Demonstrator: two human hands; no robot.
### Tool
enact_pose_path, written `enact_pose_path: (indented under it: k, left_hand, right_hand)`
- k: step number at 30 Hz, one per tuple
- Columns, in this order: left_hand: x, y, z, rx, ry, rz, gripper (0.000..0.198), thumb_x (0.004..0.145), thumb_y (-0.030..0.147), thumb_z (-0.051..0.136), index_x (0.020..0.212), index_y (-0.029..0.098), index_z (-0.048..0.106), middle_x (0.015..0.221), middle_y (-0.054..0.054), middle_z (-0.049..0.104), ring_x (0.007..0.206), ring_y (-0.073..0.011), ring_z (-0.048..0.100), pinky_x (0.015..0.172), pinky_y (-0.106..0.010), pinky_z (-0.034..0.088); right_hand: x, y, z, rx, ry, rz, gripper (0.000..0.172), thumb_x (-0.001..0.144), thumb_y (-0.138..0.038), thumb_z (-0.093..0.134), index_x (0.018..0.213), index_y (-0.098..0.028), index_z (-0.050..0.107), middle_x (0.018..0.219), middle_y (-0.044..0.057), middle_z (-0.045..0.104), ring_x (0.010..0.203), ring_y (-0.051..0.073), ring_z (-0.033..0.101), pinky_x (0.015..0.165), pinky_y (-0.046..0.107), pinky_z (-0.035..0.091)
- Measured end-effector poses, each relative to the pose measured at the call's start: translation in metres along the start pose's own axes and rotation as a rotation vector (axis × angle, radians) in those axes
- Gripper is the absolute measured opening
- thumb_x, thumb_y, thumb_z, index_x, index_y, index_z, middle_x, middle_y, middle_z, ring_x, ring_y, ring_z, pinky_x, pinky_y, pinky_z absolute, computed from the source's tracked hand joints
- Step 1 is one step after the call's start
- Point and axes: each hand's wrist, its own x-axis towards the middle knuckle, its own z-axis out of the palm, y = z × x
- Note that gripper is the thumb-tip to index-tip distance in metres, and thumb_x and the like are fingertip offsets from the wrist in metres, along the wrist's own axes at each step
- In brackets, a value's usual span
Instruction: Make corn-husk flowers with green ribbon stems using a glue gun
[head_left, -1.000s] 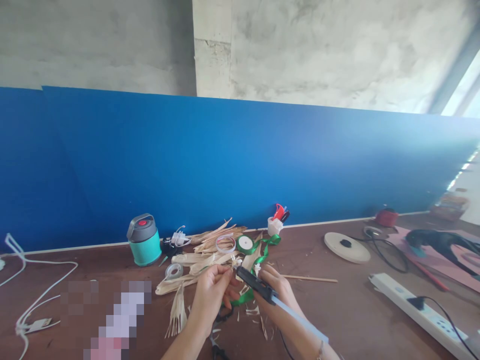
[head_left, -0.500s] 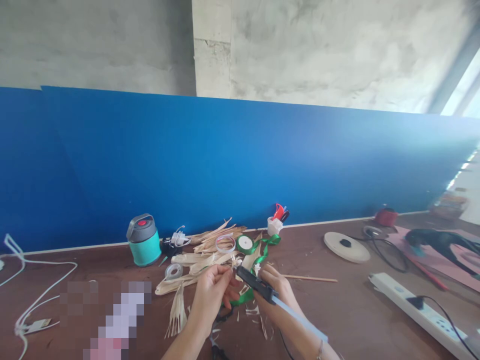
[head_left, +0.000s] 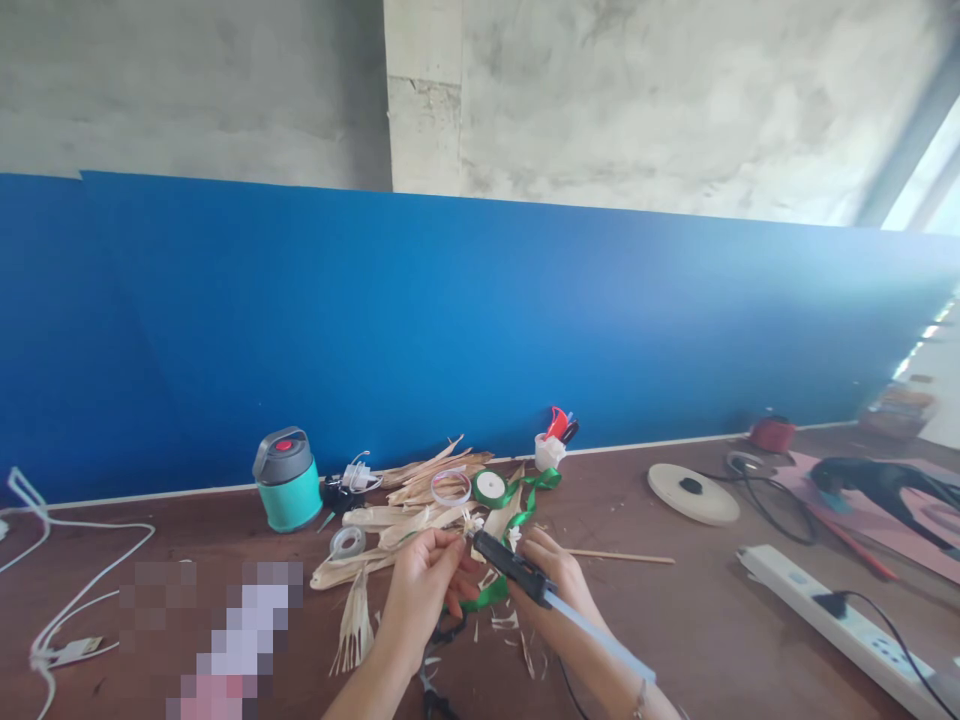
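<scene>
My right hand (head_left: 551, 565) is wrapped round a black hot glue gun (head_left: 514, 568) with a long pale glue stick (head_left: 600, 640) jutting from its back. The gun's nozzle points up and left, close to the fingertips of my left hand (head_left: 435, 570). Those fingers are pinched on a small cream piece of dried husk (head_left: 472, 522), mostly hidden by the fingers and the nozzle. Around them lie dried corn husks (head_left: 409, 530), a fringed husk strip (head_left: 356, 625), a roll of green ribbon (head_left: 491, 488) and a roll of clear tape (head_left: 347, 543).
A teal jar (head_left: 289, 490) stands at the back left. Behind the husks is a white cup (head_left: 550, 453) with pens. A thin wooden stick (head_left: 622, 556), a round cream plate (head_left: 694, 494) and a power strip (head_left: 832, 620) lie to the right. White cables (head_left: 97, 527) trail at left.
</scene>
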Motion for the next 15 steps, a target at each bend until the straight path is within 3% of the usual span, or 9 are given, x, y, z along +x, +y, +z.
enact_pose_path:
  k: [15]
  left_hand:
    - [-0.0049,0.0063,0.0015,-0.013,0.0,0.001,0.03,0.068,0.043,0.067,0.07,0.015,0.057,0.056,0.001,0.064,0.04,-0.0109,0.059,0.03,-0.015,0.034]
  right_hand:
    - [0.0015,0.0057,0.0025,-0.008,0.007,-0.028,0.018,0.069,-0.009,0.049,0.058,-0.019,0.04,0.068,-0.002,0.046,0.059,0.012,0.05,0.053,0.02,0.034]
